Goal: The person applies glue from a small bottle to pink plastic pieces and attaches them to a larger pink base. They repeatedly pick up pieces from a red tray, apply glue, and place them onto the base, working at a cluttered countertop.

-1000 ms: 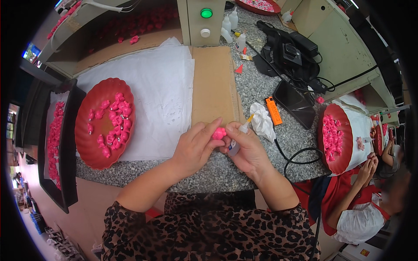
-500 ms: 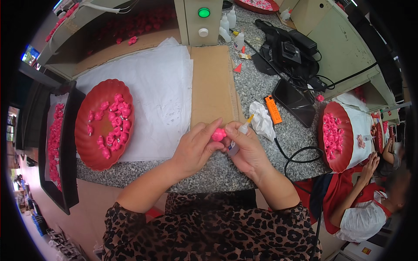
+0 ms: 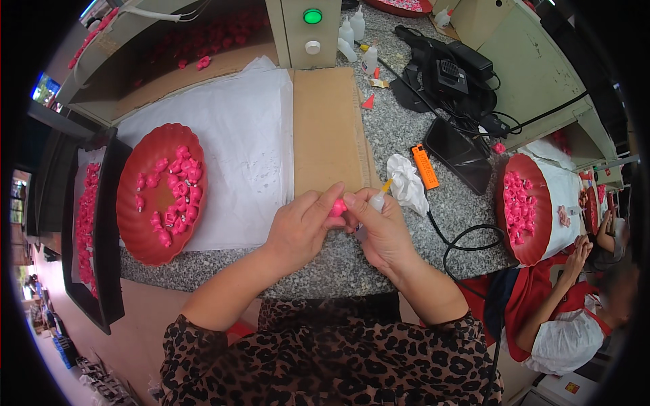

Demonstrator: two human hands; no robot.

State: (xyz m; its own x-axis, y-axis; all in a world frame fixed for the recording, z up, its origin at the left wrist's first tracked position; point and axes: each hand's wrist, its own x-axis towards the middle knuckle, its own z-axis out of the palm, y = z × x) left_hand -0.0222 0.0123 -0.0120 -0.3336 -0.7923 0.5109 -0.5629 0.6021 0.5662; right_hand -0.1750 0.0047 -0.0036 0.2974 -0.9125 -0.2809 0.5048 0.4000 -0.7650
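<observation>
My left hand (image 3: 298,227) pinches a small pink figurine (image 3: 336,208) between thumb and fingers, over the table's near edge. My right hand (image 3: 386,233) is wrapped round a small clear squeeze bottle (image 3: 376,201) with a yellow nozzle tip that points up and to the right. The right thumb presses at the figurine's side, so part of the figurine is covered. Most of the bottle is hidden in the right palm. To the left, a red scalloped dish (image 3: 132,223) holds several similar pink figurines (image 3: 179,183).
White paper sheets (image 3: 250,149) and brown cardboard (image 3: 325,128) cover part of the granite table. A crumpled tissue (image 3: 405,183), an orange box-shaped item (image 3: 425,166) and a black phone (image 3: 457,159) lie rightward. A black tray (image 3: 112,271) stands far left. At right, a co-worker's hands (image 3: 577,254) show beside another red dish (image 3: 539,230).
The right thumb has moved left onto the figurine, covering more of it. The bottle's body is more hidden in the right hand. The view has shifted slightly.
</observation>
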